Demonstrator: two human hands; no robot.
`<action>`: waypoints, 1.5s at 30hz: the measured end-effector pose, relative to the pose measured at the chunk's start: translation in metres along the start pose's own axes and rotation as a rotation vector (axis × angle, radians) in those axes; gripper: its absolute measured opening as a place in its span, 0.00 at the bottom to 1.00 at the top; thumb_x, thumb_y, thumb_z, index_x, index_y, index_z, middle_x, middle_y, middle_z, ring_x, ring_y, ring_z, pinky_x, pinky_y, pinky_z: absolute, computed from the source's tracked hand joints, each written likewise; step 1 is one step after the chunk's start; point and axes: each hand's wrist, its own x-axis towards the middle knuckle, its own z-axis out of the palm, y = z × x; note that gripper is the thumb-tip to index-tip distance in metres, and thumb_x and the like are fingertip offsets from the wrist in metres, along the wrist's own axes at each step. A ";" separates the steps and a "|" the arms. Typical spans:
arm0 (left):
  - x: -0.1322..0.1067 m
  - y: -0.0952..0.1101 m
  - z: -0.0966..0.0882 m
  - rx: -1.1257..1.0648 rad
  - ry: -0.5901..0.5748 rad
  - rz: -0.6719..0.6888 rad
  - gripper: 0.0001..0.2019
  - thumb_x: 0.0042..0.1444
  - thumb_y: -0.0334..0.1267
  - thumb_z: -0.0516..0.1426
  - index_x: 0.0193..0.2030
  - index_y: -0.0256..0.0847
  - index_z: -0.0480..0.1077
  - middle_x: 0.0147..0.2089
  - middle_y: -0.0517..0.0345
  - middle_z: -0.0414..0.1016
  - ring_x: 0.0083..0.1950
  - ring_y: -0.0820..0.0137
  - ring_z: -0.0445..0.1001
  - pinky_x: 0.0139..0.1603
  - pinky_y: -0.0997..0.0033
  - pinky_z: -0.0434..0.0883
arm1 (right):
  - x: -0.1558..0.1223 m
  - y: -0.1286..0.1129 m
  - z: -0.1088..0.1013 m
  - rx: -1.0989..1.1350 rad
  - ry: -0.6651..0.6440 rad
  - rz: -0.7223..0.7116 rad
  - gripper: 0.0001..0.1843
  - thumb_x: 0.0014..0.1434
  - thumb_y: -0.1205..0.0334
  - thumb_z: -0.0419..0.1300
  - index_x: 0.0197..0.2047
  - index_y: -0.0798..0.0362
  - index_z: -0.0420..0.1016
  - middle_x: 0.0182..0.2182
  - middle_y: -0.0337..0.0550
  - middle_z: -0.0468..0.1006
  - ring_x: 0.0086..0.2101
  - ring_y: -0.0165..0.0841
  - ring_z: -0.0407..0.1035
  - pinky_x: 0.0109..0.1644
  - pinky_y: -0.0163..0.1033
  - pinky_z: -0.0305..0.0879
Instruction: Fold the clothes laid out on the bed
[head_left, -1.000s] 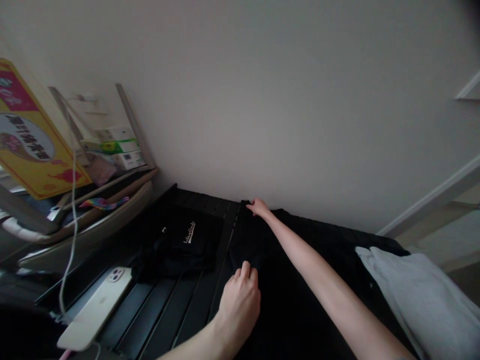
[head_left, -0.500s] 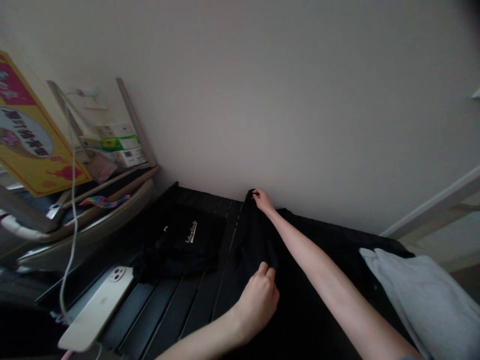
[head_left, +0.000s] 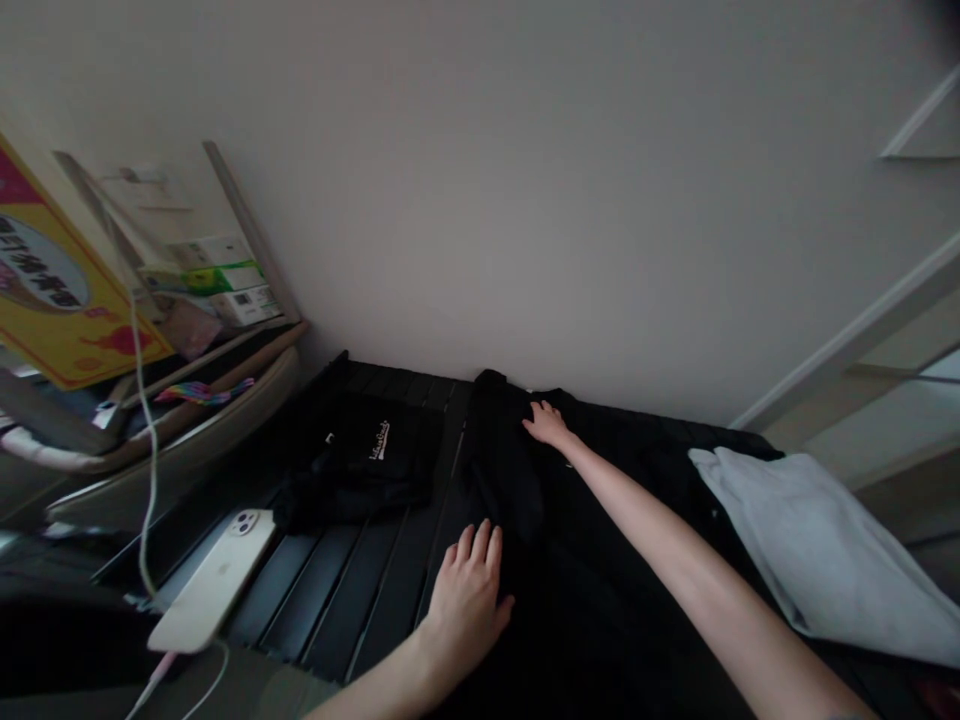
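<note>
A black garment lies spread on a black slatted table against the wall. My left hand rests flat on its near edge, fingers stretched out. My right hand lies open on the garment's far part, close to the wall, arm reaching across the cloth. Neither hand grips anything.
A folded black garment with a white logo lies to the left. A white phone on a cable sits at the table's left edge. A light grey garment lies at right. A cluttered chair with boxes stands at left.
Both hands let go of the pinched black cloth and now lie flat on it. My right hand came slightly back from the wall; my left hand moved nearer.
</note>
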 end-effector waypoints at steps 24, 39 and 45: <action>-0.072 -0.011 -0.095 -0.208 0.294 -0.322 0.06 0.60 0.35 0.51 0.37 0.40 0.70 0.34 0.56 0.76 0.34 0.69 0.74 0.33 0.75 0.60 | -0.247 -0.100 -0.015 0.246 0.178 -0.480 0.13 0.59 0.60 0.55 0.47 0.51 0.70 0.52 0.54 0.70 0.53 0.47 0.64 0.56 0.51 0.59; -0.081 0.007 -0.084 -0.167 0.145 -0.057 0.22 0.68 0.46 0.42 0.33 0.39 0.72 0.32 0.52 0.77 0.35 0.68 0.76 0.33 0.73 0.61 | -0.261 -0.121 -0.027 1.566 -0.518 -0.035 0.11 0.54 0.55 0.53 0.36 0.53 0.69 0.32 0.46 0.80 0.36 0.38 0.75 0.41 0.43 0.70; -0.091 0.009 -0.098 -0.077 0.119 -0.140 0.26 0.68 0.49 0.37 0.35 0.41 0.72 0.34 0.53 0.78 0.38 0.65 0.78 0.34 0.72 0.64 | -0.299 -0.132 -0.039 1.444 -0.405 0.080 0.21 0.42 0.67 0.66 0.41 0.51 0.67 0.30 0.38 0.76 0.31 0.34 0.74 0.36 0.38 0.70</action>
